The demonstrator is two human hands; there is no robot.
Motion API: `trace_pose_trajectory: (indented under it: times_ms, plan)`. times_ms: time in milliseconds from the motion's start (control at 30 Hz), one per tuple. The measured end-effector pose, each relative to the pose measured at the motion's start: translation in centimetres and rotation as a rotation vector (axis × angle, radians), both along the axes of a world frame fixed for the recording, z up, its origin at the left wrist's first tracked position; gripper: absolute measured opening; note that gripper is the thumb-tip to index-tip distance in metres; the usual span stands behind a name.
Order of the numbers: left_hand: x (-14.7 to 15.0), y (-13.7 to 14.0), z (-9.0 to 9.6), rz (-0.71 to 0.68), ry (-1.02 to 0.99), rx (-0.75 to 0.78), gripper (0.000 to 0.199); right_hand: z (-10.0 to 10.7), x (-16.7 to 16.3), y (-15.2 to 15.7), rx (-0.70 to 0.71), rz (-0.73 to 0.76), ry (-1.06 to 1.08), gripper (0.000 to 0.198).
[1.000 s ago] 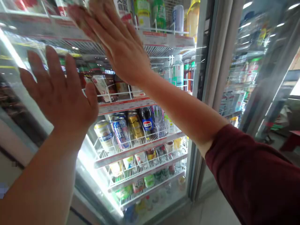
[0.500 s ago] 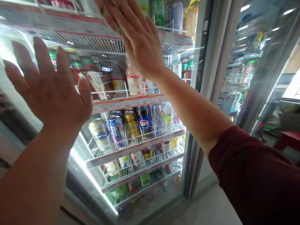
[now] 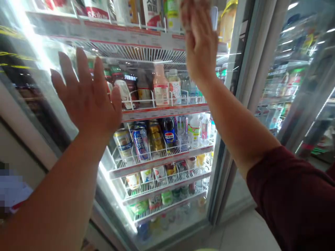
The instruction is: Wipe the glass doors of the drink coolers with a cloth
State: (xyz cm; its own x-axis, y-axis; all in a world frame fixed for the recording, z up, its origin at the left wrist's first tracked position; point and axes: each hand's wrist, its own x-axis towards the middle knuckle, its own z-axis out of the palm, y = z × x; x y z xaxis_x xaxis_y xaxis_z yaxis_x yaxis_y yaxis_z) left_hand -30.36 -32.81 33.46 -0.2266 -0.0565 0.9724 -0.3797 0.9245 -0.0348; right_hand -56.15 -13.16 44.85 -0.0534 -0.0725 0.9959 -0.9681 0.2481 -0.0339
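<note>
My left hand (image 3: 89, 92) is raised in front of the glass door of a lit drinks fridge, fingers spread, holding nothing I can see. Whether its palm touches the glass is hidden. My right hand (image 3: 201, 45) is up at the top right of the door, fingers stretched and slightly blurred. A smeared brownish patch shows beside those fingers; I cannot tell if it is a cloth or a reflection. Behind the glass, past my right hand, stands a bottle with yellow liquid (image 3: 228, 21). A pink bottle (image 3: 161, 87) is on the shelf between my hands.
Below are a Pepsi bottle (image 3: 169, 132), a blue can (image 3: 141, 143) and a gold can (image 3: 156, 136) on wire shelves. The fridge's metal frame (image 3: 248, 69) runs up the right side. Another glass door (image 3: 295, 80) stands beyond it. Pale floor (image 3: 238, 230) shows below.
My right hand has swept to the right across the upper part of the door. Both the left hand and the fridge appear further right in the view.
</note>
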Motion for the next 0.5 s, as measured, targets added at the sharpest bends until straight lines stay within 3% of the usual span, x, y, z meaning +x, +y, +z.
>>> trace_pose_trajectory:
  times_ms: [100, 300, 433, 500]
  plan:
    - [-0.2, 0.5, -0.2, 0.004, 0.017, 0.03, 0.085, -1.1, -0.5, 0.8, -0.131, -0.044, -0.175, 0.063]
    - [-0.8, 0.0, 0.3, -0.012, 0.049, 0.069, 0.095, -6.5, 1.1, 0.3, 0.1, 0.023, 0.115, 0.054]
    - [-0.9, 0.1, 0.5, 0.002, 0.021, 0.103, 0.098, -6.4, -1.6, 1.0, -0.116, 0.021, -0.04, 0.059]
    - [-0.9, 0.2, 0.5, -0.021, 0.037, 0.111, 0.097, -7.0, -1.5, 0.8, -0.143, -0.009, -0.079, 0.058]
